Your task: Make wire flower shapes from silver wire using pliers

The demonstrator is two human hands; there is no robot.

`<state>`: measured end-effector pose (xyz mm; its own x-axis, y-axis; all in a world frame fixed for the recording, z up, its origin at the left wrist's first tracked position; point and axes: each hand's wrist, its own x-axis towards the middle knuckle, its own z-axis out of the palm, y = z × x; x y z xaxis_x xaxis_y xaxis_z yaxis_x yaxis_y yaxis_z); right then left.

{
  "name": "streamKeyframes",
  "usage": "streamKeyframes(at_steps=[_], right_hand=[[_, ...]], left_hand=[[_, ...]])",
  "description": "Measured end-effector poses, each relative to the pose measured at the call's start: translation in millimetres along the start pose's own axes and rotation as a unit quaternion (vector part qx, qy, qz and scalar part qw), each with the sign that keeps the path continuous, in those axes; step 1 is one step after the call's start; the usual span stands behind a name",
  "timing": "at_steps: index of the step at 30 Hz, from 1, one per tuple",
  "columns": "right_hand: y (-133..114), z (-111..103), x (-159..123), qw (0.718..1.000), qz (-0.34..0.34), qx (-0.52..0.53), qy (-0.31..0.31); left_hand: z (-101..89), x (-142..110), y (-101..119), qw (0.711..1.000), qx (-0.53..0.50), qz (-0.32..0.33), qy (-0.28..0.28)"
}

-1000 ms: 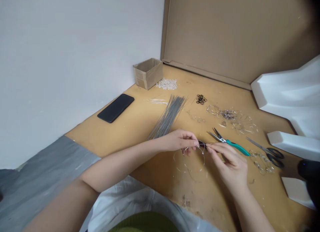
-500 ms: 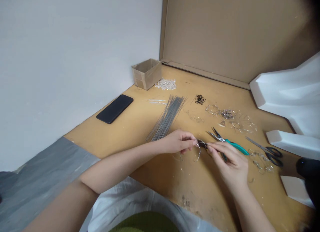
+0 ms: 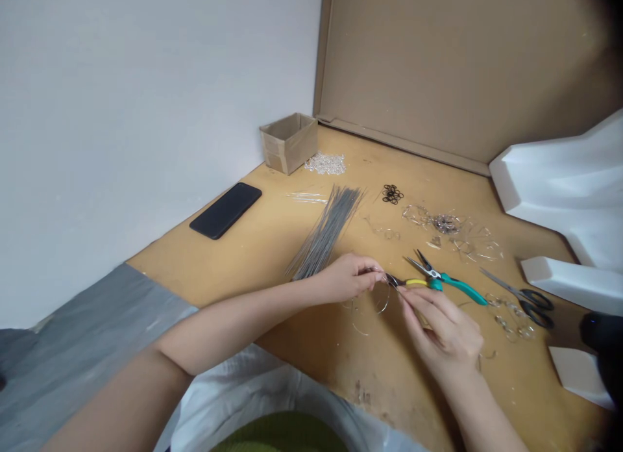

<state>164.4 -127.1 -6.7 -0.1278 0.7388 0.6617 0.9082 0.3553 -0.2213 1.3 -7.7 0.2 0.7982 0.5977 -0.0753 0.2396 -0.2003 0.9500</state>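
My left hand (image 3: pixel 351 280) is closed in a pinch on a thin silvery wire (image 3: pixel 388 302), which bends into a loop below the fingers. Facing it from the right, my right hand (image 3: pixel 445 332) has thumb and forefinger pressed together at what looks like the wire's other end. Just beyond the fingertips are yellow-handled pliers (image 3: pixel 416 282) with dark jaws, partly hidden by the right hand. Teal-handled long-nose pliers (image 3: pixel 460 286) lie with parted jaws behind that hand. More thin wire hangs or lies below the left hand, too fine to make out clearly.
A bundle of straight grey wires (image 3: pixel 328 231) lies beyond my left hand. Farther back are a cardboard box (image 3: pixel 289 145), clear beads (image 3: pixel 326 163), black rings (image 3: pixel 392 193) and tangled wire pieces (image 3: pixel 445 223). A phone (image 3: pixel 225 210) lies left, scissors (image 3: pixel 535 302) right.
My right fingers have shifted slightly down and left, uncovering the yellow handle of the pliers. The wire loop between the hands has changed shape. The left hand has barely moved.
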Motion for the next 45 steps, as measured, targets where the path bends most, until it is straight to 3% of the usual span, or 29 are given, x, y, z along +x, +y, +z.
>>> streamKeyframes(at_steps=[6, 10, 14, 17, 24, 29, 45], right_hand=[[0, 1, 2, 0.999, 0.037, 0.026, 0.026], [-3, 4, 6, 0.982, 0.158, 0.098, 0.033], [-6, 5, 9, 0.907, 0.336, 0.254, 0.011], [-5, 5, 10, 0.860, 0.394, 0.323, 0.014], [-4, 4, 13, 0.839, 0.411, 0.356, 0.020], [-3, 2, 14, 0.831, 0.423, 0.361, 0.020], [-3, 2, 11, 0.832, 0.434, 0.347, 0.018]], left_hand=[[1.2, 1, -3, 1.000, -0.002, -0.004, 0.006], [2.5, 0, -4, 0.999, -0.028, -0.020, 0.002], [3.7, -1, -5, 1.000, -0.021, 0.003, 0.013], [4.5, -2, -4, 1.000, -0.016, 0.010, 0.019], [5.4, -2, -2, 0.998, 0.017, 0.038, 0.047], [3.5, -4, -3, 0.999, 0.005, 0.036, 0.037], [5.2, -2, -10, 0.996, -0.058, 0.037, 0.047]])
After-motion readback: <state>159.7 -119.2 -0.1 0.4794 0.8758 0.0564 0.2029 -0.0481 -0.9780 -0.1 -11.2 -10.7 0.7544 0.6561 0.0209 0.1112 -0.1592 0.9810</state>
